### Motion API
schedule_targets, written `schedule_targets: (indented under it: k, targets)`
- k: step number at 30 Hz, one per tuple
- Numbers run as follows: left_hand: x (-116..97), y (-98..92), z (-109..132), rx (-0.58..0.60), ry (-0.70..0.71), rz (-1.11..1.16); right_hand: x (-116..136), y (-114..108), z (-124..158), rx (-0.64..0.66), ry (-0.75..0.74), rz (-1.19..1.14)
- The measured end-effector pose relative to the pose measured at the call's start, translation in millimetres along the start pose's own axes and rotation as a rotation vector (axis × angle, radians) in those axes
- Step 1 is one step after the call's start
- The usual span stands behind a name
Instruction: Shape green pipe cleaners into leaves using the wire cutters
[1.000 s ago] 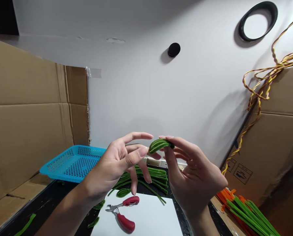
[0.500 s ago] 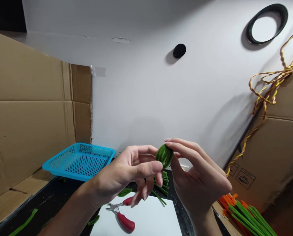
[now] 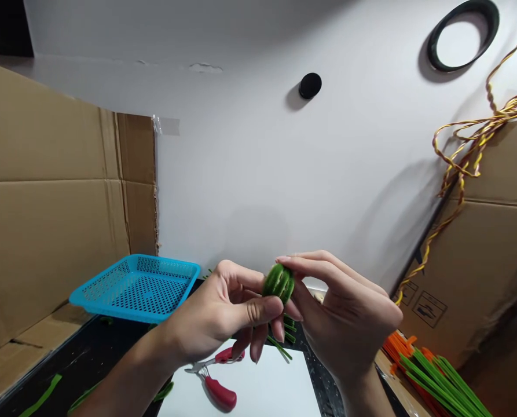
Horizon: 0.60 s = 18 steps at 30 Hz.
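Between my two hands is a small green fuzzy coil of pipe cleaner (image 3: 278, 284), its turns lying side by side in a rounded shape. My left hand (image 3: 227, 310) pinches it from the left, thumb in front and index finger behind, other fingers curled below. My right hand (image 3: 338, 307) grips its right side, with fingertips over the top and the thumb partly hidden. Below my hands, red-handled pliers (image 3: 217, 385) lie with handles apart on a white sheet (image 3: 275, 388). Green pipe cleaner stems (image 3: 284, 341) lie behind the sheet, partly covered by my fingers.
A blue perforated basket (image 3: 147, 289) stands at the left by a cardboard panel (image 3: 54, 220). Loose green pieces (image 3: 41, 397) lie on the black surface. Orange and green pipe cleaners (image 3: 436, 376) are bunched at the right, near a cardboard box (image 3: 488, 249) and twisted yellow-brown wire (image 3: 462, 168).
The coil has turned so that the gaps between its turns show more clearly. Both hands have shifted slightly left and down in view, still on the coil.
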<state>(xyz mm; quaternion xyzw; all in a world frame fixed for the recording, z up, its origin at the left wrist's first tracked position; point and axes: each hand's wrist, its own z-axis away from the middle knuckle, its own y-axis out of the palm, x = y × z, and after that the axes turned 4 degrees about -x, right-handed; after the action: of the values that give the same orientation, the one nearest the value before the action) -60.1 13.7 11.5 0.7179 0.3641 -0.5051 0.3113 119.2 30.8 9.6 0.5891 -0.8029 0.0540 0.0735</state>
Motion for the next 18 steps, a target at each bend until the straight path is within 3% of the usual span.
schedule_targets:
  k: [4,9,14,18]
  targets:
    - [-4.2,1.3,0.2,-0.072,0.072,-0.142,-0.9,1.7,-0.2,0.03,0.065,-0.059]
    - [-10.1,1.4,0.6,-0.123,0.066,-0.121,-2.4,-0.1,-1.6,-0.006,0.118,-0.069]
    - [-11.0,-1.4,1.0,-0.164,0.131,-0.11,1.0,-4.1,-4.0,0.004,0.081,-0.05]
    - [-9.9,-5.1,3.3,-0.275,0.242,-0.197,4.7,-2.3,-5.6,0.048,0.05,0.016]
